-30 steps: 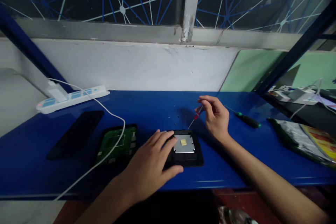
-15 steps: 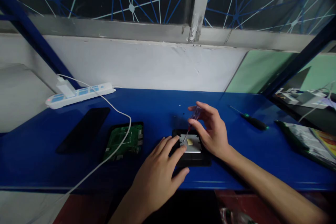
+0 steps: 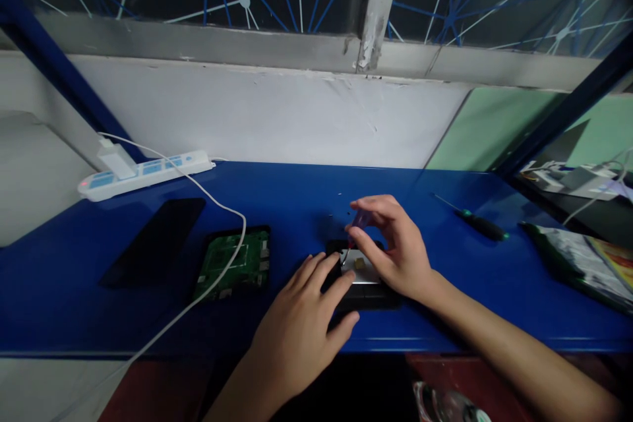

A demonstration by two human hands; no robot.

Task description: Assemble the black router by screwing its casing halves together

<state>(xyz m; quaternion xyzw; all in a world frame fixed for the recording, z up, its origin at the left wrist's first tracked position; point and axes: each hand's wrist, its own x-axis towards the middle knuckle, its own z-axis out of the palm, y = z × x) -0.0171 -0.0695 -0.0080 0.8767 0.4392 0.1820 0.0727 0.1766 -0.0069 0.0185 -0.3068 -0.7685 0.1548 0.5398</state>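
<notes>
My right hand grips a screwdriver with a purplish translucent handle. Its shaft slants down to the left edge of a silver metal plate, which bears a small yellowish pad. The plate sits in a black plastic casing on the blue table. My left hand lies over the casing's left side with fingers outstretched, fingertips against the casing and plate. The exact spot where the screwdriver tip touches is partly hidden by my fingers.
To the left are a green circuit board in a black shell, a black flat panel, a white cable and a power strip. On the right lie another screwdriver and a plastic bag. Tiny parts lie behind the casing.
The screwdriver's handle has tilted and shifted slightly left in my right hand, its tip still at the plate's left edge. My left hand stays on the casing. The camera view has shifted slightly.
</notes>
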